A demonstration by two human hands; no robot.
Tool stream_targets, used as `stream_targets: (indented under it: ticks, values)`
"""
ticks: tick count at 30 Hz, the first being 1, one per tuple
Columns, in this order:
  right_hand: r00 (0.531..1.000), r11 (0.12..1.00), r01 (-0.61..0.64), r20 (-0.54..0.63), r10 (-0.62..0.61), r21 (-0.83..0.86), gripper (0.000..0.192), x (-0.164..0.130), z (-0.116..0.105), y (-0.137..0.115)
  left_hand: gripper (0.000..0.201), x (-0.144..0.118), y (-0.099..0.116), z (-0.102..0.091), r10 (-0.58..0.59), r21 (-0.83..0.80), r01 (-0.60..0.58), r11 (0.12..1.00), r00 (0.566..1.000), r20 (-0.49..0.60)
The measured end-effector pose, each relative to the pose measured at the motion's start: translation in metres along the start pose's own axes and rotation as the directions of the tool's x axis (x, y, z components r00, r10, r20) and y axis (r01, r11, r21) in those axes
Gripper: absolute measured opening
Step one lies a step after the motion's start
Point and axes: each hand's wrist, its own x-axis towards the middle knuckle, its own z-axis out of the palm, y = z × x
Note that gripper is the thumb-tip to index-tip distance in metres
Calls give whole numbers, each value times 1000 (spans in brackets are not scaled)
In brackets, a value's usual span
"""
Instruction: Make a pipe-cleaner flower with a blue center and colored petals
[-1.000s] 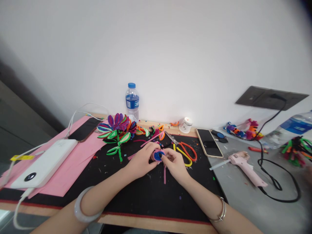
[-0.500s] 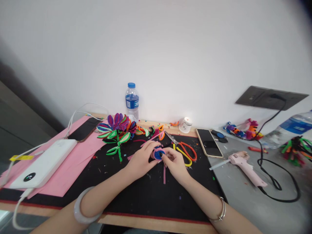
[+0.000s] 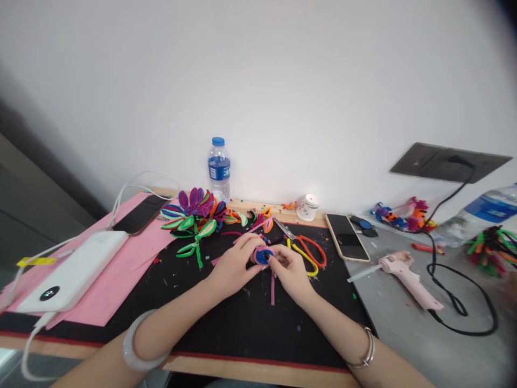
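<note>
Over the black mat (image 3: 238, 328), my left hand (image 3: 236, 264) and my right hand (image 3: 291, 274) meet around a small pipe-cleaner loop (image 3: 263, 255), pink at the rim and blue inside. Fingers of both hands pinch it, the right thumb pressing on its face. A pink pipe-cleaner strip (image 3: 272, 291) lies below the hands. Just beyond my right hand are scissors (image 3: 309, 251) with red and yellow handles, blades apart. To the left of my left hand lies a pipe-cleaner flower (image 3: 196, 207) with purple, blue and white petals and a green stem.
Behind stand a water bottle (image 3: 219, 170) and a paper cup (image 3: 307, 208). At right are a phone (image 3: 347, 237), a pink glue gun (image 3: 412, 280) with its black cord, and pipe-cleaner figures (image 3: 404, 215). A white power bank (image 3: 75, 272) and dark phone (image 3: 141, 214) rest on pink sheets (image 3: 117, 280).
My hands and the loop stay nearly in place. A blurred shape has appeared at the far right edge.
</note>
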Motion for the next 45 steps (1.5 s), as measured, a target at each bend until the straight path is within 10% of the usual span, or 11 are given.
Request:
stream_targets:
  ticks: [41,45]
  values:
    - [1000,1000,23,-10,-23,-15,18,1,0,1,52,0,1,-2,-8,-120,-1,993,997,-72]
    - [1000,1000,6,-5,-6,-28,19,1,0,2,27,1,3,-5,-9,-166,-23,986,982,-188]
